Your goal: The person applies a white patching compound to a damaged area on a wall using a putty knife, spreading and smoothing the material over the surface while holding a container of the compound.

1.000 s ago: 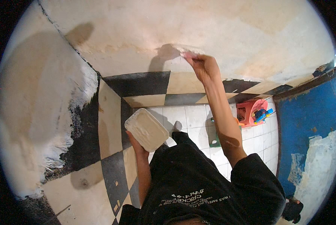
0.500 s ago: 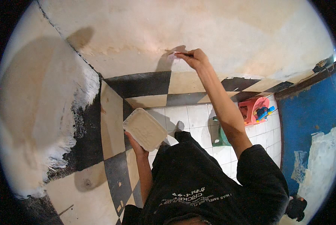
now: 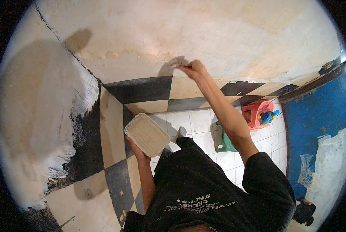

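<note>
My right hand (image 3: 194, 69) is raised against the pale plastered wall (image 3: 227, 42), fingers closed on a thin flat tool (image 3: 179, 65) whose edge touches the wall; the tool's exact kind is hard to make out. Its shadow falls just to the left on the wall. My left hand (image 3: 137, 151) holds up a shallow rectangular tray (image 3: 146, 134) filled with pale paste, gripping it from underneath near the corner of the room. Below both arms is my dark shirt.
The lower walls carry black and cream checker tiles (image 3: 140, 89). White plaster (image 3: 41, 116) covers much of the left wall. On the white tiled floor (image 3: 196, 120) stand a red plastic stool (image 3: 258, 113) with a blue object and a green container (image 3: 225, 141). A blue wall (image 3: 316, 127) is at right.
My right hand has slid leftward and slightly up along the wall with the tool. The tray in my left hand stayed nearly where it was.
</note>
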Motion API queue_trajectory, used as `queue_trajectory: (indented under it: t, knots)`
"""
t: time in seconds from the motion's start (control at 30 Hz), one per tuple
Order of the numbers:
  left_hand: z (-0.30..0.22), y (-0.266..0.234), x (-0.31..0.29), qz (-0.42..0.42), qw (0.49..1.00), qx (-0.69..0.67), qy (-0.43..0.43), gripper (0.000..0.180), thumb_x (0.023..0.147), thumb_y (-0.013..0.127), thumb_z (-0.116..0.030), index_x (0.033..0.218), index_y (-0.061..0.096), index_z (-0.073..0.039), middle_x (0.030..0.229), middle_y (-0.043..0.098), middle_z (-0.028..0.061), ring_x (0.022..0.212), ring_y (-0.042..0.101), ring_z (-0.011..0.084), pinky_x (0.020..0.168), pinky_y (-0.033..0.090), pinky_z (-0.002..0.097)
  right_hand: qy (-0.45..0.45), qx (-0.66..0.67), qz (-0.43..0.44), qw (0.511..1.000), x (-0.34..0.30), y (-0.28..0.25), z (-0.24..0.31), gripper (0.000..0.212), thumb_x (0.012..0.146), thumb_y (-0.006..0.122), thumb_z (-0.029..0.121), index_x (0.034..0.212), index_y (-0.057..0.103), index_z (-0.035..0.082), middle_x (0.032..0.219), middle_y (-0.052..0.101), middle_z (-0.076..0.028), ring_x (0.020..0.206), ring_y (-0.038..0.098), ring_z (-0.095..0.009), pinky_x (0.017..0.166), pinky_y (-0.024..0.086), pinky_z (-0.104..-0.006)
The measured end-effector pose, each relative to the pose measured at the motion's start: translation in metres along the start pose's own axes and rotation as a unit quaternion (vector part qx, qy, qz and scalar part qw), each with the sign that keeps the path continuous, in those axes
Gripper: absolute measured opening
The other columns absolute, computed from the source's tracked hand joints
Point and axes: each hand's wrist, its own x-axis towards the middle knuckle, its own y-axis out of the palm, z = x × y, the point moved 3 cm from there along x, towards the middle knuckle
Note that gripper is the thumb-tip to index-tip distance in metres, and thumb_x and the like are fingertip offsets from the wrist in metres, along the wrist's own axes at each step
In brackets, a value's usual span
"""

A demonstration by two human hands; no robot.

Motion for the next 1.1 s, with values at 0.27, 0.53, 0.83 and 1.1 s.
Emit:
queue_trajectory:
  t: [0.27,0.53,0.83,1.1]
  knots:
    - [-0.006,-0.007,-0.006,-0.049,0.999,0.022,0.005,0.078,0.088,0.034,-0.065,0.140,0.027,-0.008,0.139,0.037,0.0134,0.122,0.043,0.0291,0.099,0.040,0.0407,0.000,0.162,0.035,0.986,-0.075,0.060,0.033,0.032,0.091,0.026,-0.004,0.113,0.028,-0.027,0.113,0.045,-0.036,0.108,0.050,-0.043,0.099,0.046,-0.0461]
    - [-0.003,-0.006,-0.009,-0.053,0.998,0.031,-0.023,0.081,0.086,0.035,-0.068,0.140,0.026,-0.008,0.139,0.037,0.0128,0.123,0.042,0.0295,0.100,0.040,0.0410,-0.117,0.002,0.061,0.991,-0.157,0.002,0.003,0.021,0.091,0.035,0.002,0.104,0.049,-0.007,0.100,0.057,-0.017,0.093,0.058,-0.026,0.080,0.051,-0.0386]
    - [-0.007,0.017,-0.003,-0.002,0.999,0.025,-0.036,0.080,0.086,0.037,-0.066,0.139,0.028,-0.008,0.138,0.038,0.0133,0.123,0.042,0.0293,0.102,0.038,0.0419,-0.197,0.108,0.082,0.971,-0.105,-0.034,-0.073,0.015,0.093,0.050,0.009,0.105,0.055,0.002,0.100,0.062,-0.009,0.093,0.061,-0.020,0.083,0.053,-0.0371]
    - [0.007,0.023,0.006,0.041,0.995,0.042,-0.076,0.077,0.087,0.035,-0.065,0.139,0.030,-0.007,0.137,0.041,0.0129,0.122,0.044,0.0282,0.100,0.039,0.0407,-0.130,0.166,0.043,0.977,-0.130,-0.049,-0.069,0.021,0.095,0.045,0.012,0.111,0.053,0.001,0.110,0.059,-0.011,0.101,0.058,-0.021,0.088,0.049,-0.0424]
